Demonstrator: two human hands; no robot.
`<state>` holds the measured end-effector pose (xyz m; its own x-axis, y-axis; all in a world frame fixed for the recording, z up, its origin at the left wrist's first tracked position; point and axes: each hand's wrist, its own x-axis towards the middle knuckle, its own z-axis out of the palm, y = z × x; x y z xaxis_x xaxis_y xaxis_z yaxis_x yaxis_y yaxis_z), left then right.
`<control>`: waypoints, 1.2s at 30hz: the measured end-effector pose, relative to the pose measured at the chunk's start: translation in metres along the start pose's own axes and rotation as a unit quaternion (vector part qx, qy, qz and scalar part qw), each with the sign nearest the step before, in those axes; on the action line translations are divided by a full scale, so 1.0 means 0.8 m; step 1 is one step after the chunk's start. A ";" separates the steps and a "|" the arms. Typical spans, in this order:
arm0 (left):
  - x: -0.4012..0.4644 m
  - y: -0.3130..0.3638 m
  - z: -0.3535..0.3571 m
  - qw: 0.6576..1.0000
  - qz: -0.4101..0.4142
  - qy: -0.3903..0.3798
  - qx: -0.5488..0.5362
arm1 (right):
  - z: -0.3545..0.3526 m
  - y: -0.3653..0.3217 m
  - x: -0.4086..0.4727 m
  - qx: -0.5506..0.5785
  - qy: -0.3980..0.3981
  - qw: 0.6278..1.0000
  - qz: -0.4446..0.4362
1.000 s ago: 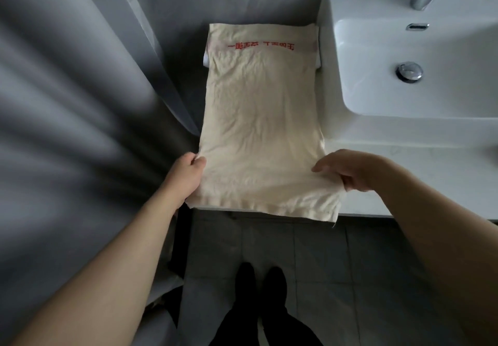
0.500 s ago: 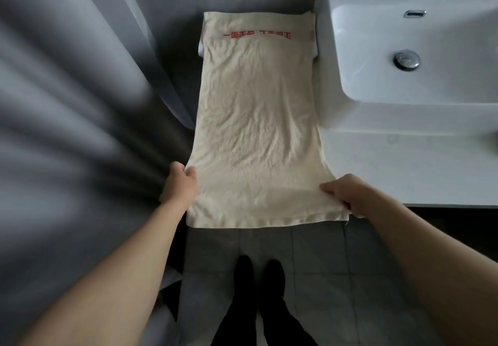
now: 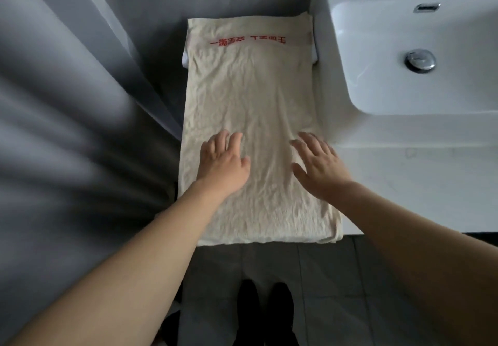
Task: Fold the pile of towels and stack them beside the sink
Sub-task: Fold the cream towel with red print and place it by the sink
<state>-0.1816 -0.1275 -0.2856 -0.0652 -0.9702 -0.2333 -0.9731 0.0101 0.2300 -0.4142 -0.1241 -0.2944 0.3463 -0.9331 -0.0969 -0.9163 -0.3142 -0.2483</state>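
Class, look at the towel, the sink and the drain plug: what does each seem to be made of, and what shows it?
Towel: soft woven cloth, probably cotton; matte, cream, finely creased, with red printed characters.
Sink: likely glazed ceramic; smooth white surface with a soft sheen.
Drain plug: apparently polished metal; silvery with bright reflections.

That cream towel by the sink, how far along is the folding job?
Done so far: the cream towel lies spread lengthwise on the counter left of the sink, red lettering at the far end. In hand: the left hand and right hand lie flat on it, fingers straight, apparently smoothing. Left: this towel shows no crosswise fold yet, and no finished stack is clearly visible.
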 end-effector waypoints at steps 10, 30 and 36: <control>0.232 0.116 -0.023 0.992 0.082 0.039 -0.085 | 0.030 0.051 0.017 0.010 0.035 0.999 -0.019; 0.325 0.201 -0.003 0.985 0.088 -0.005 -0.150 | 0.031 0.055 0.021 0.006 0.028 0.999 -0.016; 0.300 0.174 0.014 0.980 0.097 0.153 0.076 | 0.028 0.055 0.021 0.001 0.018 1.000 -0.013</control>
<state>-0.3350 -0.3564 -0.3199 -0.2054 -0.9735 0.1007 -0.9723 0.2147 0.0924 -0.4441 -0.1495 -0.3286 0.3625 -0.9303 -0.0557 -0.9065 -0.3381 -0.2527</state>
